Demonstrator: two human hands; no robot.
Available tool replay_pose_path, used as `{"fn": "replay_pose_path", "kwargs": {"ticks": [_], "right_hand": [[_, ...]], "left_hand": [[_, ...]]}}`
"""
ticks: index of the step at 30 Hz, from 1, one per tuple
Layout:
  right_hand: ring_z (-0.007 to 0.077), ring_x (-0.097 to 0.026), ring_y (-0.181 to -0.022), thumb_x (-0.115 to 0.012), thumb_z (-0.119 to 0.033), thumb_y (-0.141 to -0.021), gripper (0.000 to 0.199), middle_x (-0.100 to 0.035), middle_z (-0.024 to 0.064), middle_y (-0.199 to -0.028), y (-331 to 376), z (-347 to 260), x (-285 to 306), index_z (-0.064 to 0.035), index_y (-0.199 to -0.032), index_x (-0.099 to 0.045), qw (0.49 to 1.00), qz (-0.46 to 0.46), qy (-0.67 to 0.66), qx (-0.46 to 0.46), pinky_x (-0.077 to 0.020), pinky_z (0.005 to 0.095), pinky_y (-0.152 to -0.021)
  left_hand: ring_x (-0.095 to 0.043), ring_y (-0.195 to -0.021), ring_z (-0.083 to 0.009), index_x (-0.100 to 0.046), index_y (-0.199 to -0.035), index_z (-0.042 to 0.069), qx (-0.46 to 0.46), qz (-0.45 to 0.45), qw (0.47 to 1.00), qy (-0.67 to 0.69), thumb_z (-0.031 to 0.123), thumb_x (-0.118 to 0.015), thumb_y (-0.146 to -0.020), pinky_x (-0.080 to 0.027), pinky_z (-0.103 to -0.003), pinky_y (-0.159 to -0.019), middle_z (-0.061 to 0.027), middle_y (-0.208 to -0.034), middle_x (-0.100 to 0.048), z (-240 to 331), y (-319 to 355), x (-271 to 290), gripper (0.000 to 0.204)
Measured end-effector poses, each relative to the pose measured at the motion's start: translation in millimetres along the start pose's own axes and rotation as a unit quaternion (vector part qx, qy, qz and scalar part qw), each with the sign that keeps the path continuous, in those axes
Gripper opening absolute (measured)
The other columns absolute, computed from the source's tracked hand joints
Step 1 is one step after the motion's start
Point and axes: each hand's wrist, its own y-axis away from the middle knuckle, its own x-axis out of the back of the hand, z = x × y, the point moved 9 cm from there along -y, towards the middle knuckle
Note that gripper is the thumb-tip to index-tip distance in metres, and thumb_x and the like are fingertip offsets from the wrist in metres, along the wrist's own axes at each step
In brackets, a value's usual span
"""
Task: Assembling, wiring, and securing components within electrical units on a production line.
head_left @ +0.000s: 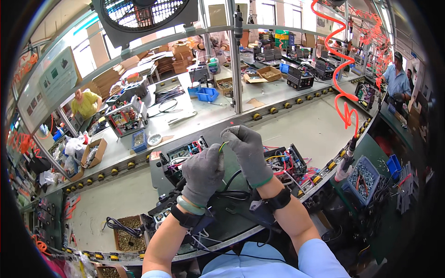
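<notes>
Both my hands wear grey gloves and are raised close together over the bench in the middle of the view. My left hand is closed, with its thumb and fingers pinching a thin yellow-green wire. On the other side, my right hand pinches the same wire between thumb and fingertips. The wire's ends are hidden by the gloves. An opened electronic unit with coloured wires sits just behind my left hand, and a second one is to the right of my right wrist. A thick black cable loops beneath my hands.
A roller conveyor runs behind the units. At right, a power screwdriver hangs from an orange coiled hose above a blue bin of screws. A cardboard box of small brass-coloured parts lies front left. Other people work farther off.
</notes>
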Motion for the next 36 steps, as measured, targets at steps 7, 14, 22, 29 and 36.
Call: {"fn": "replay_pose_path", "kwargs": {"ticks": [7,14,22,29,36], "right_hand": [[0.0058,-0.055,-0.074,-0.063,-0.011,-0.089,0.011,-0.061,0.0004,-0.078,-12,27,30,-0.0012,-0.085,-0.067,0.995,0.051,0.061,0.062,-0.0483,0.0258,-0.064],[0.0072,-0.061,-0.087,-0.063,-0.013,-0.096,0.017,-0.068,0.0006,-0.09,-11,41,7,0.0022,-0.101,-0.068,0.98,-0.046,-0.173,-0.085,-0.0493,0.0238,-0.077],[0.02,-0.063,-0.065,-0.072,-0.022,-0.086,0.024,-0.065,0.0168,-0.072,-10,-25,16,0.0009,-0.088,-0.067,0.983,0.039,0.127,0.13,-0.0508,0.0353,-0.064],[0.0262,-0.06,-0.062,-0.069,-0.014,-0.086,0.015,-0.06,0.0142,-0.074,-14,-36,-89,-0.0055,-0.099,-0.068,0.953,-0.065,0.118,0.273,-0.0494,0.037,-0.061],[0.0235,-0.065,-0.06,-0.067,-0.023,-0.086,0.01,-0.061,0.0047,-0.075,28,-48,-246,-0.0147,-0.09,-0.063,0.702,-0.204,0.408,0.547,-0.051,0.0383,-0.051]], "left_hand": [[-0.059,-0.054,-0.0274,-0.067,-0.096,0.007,-0.002,-0.034,0.993,0.111,0.007,-0.063,-0.081,-0.046,-0.039,-0.051,-0.0111,-0.065,-0.058,15,-4,-20,0.015],[-0.058,-0.052,-0.0221,-0.068,-0.089,0.002,0.101,-0.106,0.973,0.178,0.002,-0.06,-0.087,-0.045,-0.034,-0.052,-0.0125,-0.062,-0.06,-9,-12,-24,0.008],[-0.051,-0.073,-0.006,-0.064,-0.093,0.0,0.231,-0.316,0.857,0.335,0.009,-0.054,-0.096,-0.043,-0.025,-0.065,0.0025,-0.078,-0.058,-14,-47,-29,0.013],[-0.065,-0.093,-0.0206,-0.064,-0.122,0.0,0.129,-0.35,0.899,0.231,0.014,-0.053,-0.096,-0.05,-0.033,-0.085,-0.0158,-0.102,-0.07,-97,-54,42,0.032],[-0.047,-0.069,-0.0033,-0.065,-0.111,0.002,0.341,-0.42,0.789,0.291,0.024,-0.054,-0.103,-0.039,-0.021,-0.061,0.0056,-0.079,-0.055,-172,10,141,0.026]]}}
